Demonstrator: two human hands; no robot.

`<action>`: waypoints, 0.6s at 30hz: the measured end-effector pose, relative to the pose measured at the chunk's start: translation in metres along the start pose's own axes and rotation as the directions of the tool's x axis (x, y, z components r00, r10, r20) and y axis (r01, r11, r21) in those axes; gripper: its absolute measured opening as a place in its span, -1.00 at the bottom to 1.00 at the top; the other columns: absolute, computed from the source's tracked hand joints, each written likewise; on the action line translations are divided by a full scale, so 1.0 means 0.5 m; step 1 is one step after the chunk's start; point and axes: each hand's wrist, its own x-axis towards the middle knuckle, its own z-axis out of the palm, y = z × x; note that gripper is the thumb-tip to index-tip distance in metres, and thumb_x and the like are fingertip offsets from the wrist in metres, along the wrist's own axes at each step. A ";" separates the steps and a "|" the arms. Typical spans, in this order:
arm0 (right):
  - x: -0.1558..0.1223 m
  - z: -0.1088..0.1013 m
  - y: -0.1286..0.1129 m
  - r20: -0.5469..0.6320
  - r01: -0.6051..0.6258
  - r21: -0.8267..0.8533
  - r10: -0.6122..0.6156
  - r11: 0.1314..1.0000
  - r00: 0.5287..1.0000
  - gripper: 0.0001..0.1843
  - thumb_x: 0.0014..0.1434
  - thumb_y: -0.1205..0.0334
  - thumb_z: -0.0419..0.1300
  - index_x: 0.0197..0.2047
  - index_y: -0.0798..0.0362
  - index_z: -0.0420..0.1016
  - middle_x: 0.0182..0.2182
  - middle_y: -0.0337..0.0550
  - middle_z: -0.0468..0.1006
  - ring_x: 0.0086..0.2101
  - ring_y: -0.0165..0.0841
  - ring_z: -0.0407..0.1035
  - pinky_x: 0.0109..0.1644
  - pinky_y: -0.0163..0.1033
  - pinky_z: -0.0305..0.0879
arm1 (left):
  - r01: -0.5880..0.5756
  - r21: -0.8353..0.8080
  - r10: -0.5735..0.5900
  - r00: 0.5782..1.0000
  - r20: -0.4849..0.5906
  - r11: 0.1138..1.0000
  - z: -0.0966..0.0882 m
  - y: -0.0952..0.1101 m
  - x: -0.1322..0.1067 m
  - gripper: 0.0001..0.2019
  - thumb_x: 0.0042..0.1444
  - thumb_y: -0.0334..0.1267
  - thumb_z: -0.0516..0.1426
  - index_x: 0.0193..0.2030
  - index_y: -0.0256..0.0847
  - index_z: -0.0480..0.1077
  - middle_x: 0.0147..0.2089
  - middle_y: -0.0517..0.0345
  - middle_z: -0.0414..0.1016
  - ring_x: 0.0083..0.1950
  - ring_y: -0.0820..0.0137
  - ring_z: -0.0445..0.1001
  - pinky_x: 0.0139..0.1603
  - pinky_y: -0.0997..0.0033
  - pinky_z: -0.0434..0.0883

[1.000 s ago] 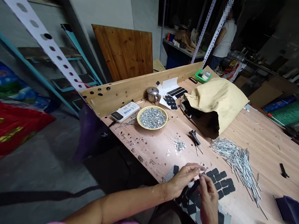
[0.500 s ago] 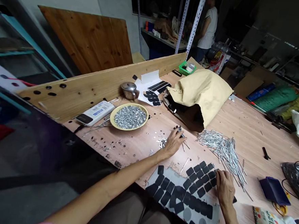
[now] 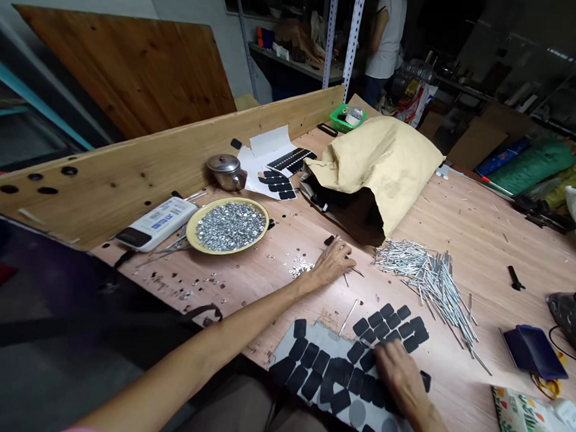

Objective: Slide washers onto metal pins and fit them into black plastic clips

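A: Head view only. Landmark is the sheet of black pads [image 3: 351, 372] at the near edge of the worktop [image 3: 469, 235]. Left hand [image 3: 333, 262] is stretched out beyond the sheet, palm down on the wood, fingers loosely spread over a small dark tool [image 3: 330, 241]. Grip looks open and flat; can't tell whether anything is pinched under it.

B: Right hand?

A: Right hand [image 3: 398, 376] lies on the sheet's right part, blurred, fingers resting on the pads. Can't tell how far that grip is open or whether it holds a pad.

B: What's around?

A: One loose metal pin [image 3: 348, 317] just beyond the sheet, between it and the left hand. Pile of metal pins [image 3: 431, 285] beyond and right of the sheet. Small heap of washers [image 3: 300, 267] just left of the left hand. Yellow dish of washers [image 3: 227, 225] far left of the sheet, brown paper bag [image 3: 385, 167] well beyond it.

B: How far along?

A: Judging by the layout: several bare patches on the sheet, so some pads are peeled off, many remain. Pin pile and dish are full, and no finished pieces are visible. Most of the work looks left.
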 end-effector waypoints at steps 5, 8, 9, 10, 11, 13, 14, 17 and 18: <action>0.008 -0.012 0.029 -0.158 -0.136 -0.130 0.115 0.982 0.981 -0.79 0.29 0.37 -0.04 -0.37 0.15 0.33 -0.49 -0.13 0.25 -0.45 -0.41 0.17 -0.47 -0.34 0.20 | -0.069 -0.008 0.068 0.996 -0.055 0.998 0.013 -0.008 0.000 -0.84 0.16 -0.31 0.09 -0.35 -0.27 0.49 -0.12 0.03 0.43 0.10 0.23 0.22 0.28 0.02 0.08; 0.007 -0.007 0.017 -0.045 -0.007 -0.145 0.000 0.989 0.999 -0.80 0.28 0.43 -0.05 -0.34 0.20 0.34 -0.49 -0.12 0.25 -0.43 -0.40 0.15 -0.44 -0.32 0.18 | -0.138 0.022 0.139 0.964 -0.225 0.990 0.013 -0.005 -0.002 -0.82 0.19 -0.37 0.05 -0.37 -0.27 0.45 -0.17 0.08 0.45 0.08 0.28 0.24 0.26 0.03 0.14; 0.006 -0.002 0.006 -0.017 0.036 -0.150 -0.039 0.988 0.999 -0.79 0.28 0.44 -0.05 -0.35 0.21 0.35 -0.49 -0.12 0.24 -0.43 -0.39 0.13 -0.44 -0.30 0.16 | -0.160 0.041 0.165 0.942 -0.292 0.986 0.010 -0.001 -0.002 -0.81 0.20 -0.37 0.03 -0.37 -0.28 0.44 -0.19 0.10 0.45 0.06 0.30 0.25 0.26 0.04 0.15; 0.005 0.002 -0.006 -0.008 0.061 -0.158 -0.063 0.986 0.998 -0.78 0.28 0.44 -0.04 -0.37 0.20 0.35 -0.51 -0.12 0.22 -0.43 -0.38 0.12 -0.43 -0.29 0.14 | -0.175 0.063 0.186 0.918 -0.350 0.982 0.005 0.004 -0.003 -0.80 0.21 -0.37 0.02 -0.37 -0.28 0.43 -0.23 0.13 0.45 0.03 0.33 0.27 0.26 0.06 0.16; 0.004 0.004 -0.016 -0.009 0.065 -0.168 -0.068 0.984 0.998 -0.77 0.28 0.43 -0.04 -0.40 0.20 0.34 -0.52 -0.12 0.21 -0.43 -0.38 0.12 -0.43 -0.28 0.14 | -0.186 0.083 0.203 0.895 -0.398 0.979 -0.002 0.011 -0.003 -0.80 0.22 -0.37 0.01 -0.37 -0.27 0.42 -0.27 0.15 0.45 -0.01 0.36 0.29 0.26 0.08 0.17; 0.005 0.003 -0.021 -0.013 0.063 -0.177 -0.066 0.982 0.998 -0.77 0.28 0.42 -0.03 -0.41 0.20 0.34 -0.52 -0.12 0.21 -0.43 -0.38 0.11 -0.42 -0.28 0.13 | -0.187 0.113 0.218 0.860 -0.462 0.976 -0.020 0.029 -0.004 -0.79 0.23 -0.36 0.00 -0.37 -0.26 0.41 -0.34 0.20 0.43 -0.11 0.42 0.30 0.27 0.13 0.17; 0.006 0.000 -0.015 -0.004 0.070 -0.173 -0.072 0.982 0.997 -0.78 0.27 0.43 -0.03 -0.39 0.20 0.35 -0.52 -0.13 0.21 -0.43 -0.39 0.12 -0.42 -0.29 0.14 | -0.181 0.121 0.217 0.848 -0.483 0.976 -0.031 0.039 -0.006 -0.79 0.23 -0.37 0.00 -0.37 -0.26 0.41 -0.36 0.21 0.42 -0.15 0.44 0.30 0.27 0.14 0.17; 0.011 -0.015 0.021 -0.038 0.011 -0.174 -0.017 0.985 0.999 -0.78 0.30 0.40 -0.05 -0.34 0.19 0.36 -0.49 -0.12 0.25 -0.45 -0.41 0.14 -0.42 -0.32 0.17 | -0.159 0.122 0.200 0.827 -0.526 0.980 -0.067 0.069 -0.016 -0.80 0.24 -0.39 -0.01 -0.35 -0.25 0.41 -0.39 0.20 0.39 -0.27 0.47 0.29 0.19 0.18 0.25; 0.014 -0.017 0.032 -0.079 -0.050 -0.190 0.036 0.981 0.996 -0.75 0.32 0.37 -0.07 -0.35 0.18 0.34 -0.49 -0.12 0.26 -0.45 -0.42 0.15 -0.43 -0.33 0.18 | -0.155 0.107 0.188 0.826 -0.531 0.982 -0.079 0.078 -0.023 -0.79 0.24 -0.38 -0.01 -0.34 -0.26 0.41 -0.40 0.19 0.38 -0.30 0.48 0.29 0.12 0.22 0.31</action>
